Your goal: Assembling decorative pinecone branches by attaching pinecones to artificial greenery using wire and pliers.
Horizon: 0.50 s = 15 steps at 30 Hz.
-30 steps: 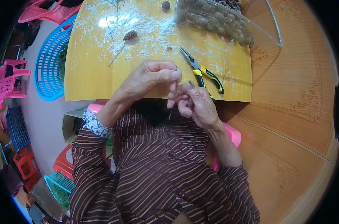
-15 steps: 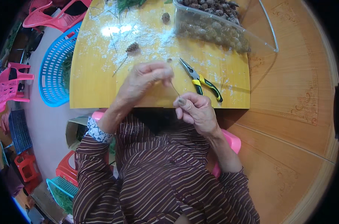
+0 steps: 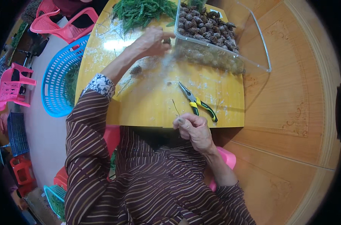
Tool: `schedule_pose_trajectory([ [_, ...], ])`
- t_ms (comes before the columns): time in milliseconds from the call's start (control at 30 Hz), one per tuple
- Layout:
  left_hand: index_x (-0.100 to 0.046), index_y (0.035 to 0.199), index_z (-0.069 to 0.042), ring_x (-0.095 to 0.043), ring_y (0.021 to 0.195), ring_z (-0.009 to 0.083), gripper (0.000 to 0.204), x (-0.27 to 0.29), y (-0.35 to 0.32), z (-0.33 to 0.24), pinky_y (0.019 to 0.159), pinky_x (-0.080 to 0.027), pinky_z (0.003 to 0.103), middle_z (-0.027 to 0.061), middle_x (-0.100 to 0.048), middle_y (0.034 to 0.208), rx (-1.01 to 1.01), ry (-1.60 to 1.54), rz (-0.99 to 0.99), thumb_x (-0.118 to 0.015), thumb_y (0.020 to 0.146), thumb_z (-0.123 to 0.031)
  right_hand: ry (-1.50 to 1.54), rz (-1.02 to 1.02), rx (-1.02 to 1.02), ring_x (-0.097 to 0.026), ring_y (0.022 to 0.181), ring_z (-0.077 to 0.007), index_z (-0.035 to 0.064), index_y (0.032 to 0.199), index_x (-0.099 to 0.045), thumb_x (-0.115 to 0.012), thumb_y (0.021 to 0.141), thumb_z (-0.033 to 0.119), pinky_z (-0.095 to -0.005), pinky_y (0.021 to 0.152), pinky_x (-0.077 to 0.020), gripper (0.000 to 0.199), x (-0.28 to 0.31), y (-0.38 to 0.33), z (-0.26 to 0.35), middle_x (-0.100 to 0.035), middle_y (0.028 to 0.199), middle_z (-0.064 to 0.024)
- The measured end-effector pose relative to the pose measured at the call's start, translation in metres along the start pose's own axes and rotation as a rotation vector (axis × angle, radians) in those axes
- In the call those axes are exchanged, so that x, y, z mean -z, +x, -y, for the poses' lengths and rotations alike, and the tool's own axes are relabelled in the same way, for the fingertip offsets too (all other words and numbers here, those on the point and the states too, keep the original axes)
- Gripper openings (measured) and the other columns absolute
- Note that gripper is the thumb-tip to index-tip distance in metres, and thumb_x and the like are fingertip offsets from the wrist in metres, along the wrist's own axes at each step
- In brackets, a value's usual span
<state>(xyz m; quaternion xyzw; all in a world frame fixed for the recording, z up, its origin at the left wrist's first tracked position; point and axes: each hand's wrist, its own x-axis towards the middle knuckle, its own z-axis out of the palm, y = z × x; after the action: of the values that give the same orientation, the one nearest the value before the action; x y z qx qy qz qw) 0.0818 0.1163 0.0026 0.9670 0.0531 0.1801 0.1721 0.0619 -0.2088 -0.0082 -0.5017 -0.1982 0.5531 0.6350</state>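
Far up the table my left hand (image 3: 151,42) is closing its thumb and fingers around a small brown pine cone (image 3: 166,40), which stays partly hidden by them. Near the table's front edge my right hand (image 3: 196,130) pinches a thin dark wire (image 3: 176,107) that sticks up from the fingertips. Just beyond that hand lie long-nose pliers (image 3: 194,100) with yellow and black handles, jaws pointing away. Another pine cone (image 3: 136,70) rests on the table below my left forearm, beside a thin stem or wire.
A clear plastic bin (image 3: 210,54) full of pine cones stands at the back right. Green artificial sprigs (image 3: 144,13) are heaped at the far edge. White flakes are scattered over the yellow table (image 3: 140,112). On the left are a blue basket (image 3: 52,88) and pink chairs (image 3: 16,86).
My left hand has left the wire and reached away to the loose pine cone. My right hand keeps hold of the wire. The whole view has shifted, showing more of the far table.
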Motion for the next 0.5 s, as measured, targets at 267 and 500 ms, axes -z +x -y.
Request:
schedule_pose_trajectory([
  [267,-0.06,0.112,-0.004,-0.057,0.076,0.0162,0.03,0.027,-0.038,-0.034,0.071,-0.048,0.031,0.0074,-0.059,0.082,0.416,-0.819,0.083,-0.062,0.085,-0.019,-0.024,-0.072,0.067,-0.036,0.051,-0.0038,-0.0001,0.094,-0.064,-0.057,0.094,0.018,-0.0193,0.045,-0.0282,0.019,0.003,0.0,0.012,-0.057,0.072,-0.0031],
  [500,-0.059,0.11,0.003,-0.056,0.08,0.0115,0.029,-0.001,-0.121,-0.108,0.077,-0.046,0.025,0.0034,-0.06,0.093,0.639,-1.646,0.069,-0.061,0.087,-0.015,-0.063,-0.147,0.181,-0.039,0.052,-0.0038,0.001,0.098,-0.064,-0.056,0.094,0.016,-0.018,0.045,-0.029,0.018,0.0,0.001,0.01,-0.058,0.073,-0.0046],
])
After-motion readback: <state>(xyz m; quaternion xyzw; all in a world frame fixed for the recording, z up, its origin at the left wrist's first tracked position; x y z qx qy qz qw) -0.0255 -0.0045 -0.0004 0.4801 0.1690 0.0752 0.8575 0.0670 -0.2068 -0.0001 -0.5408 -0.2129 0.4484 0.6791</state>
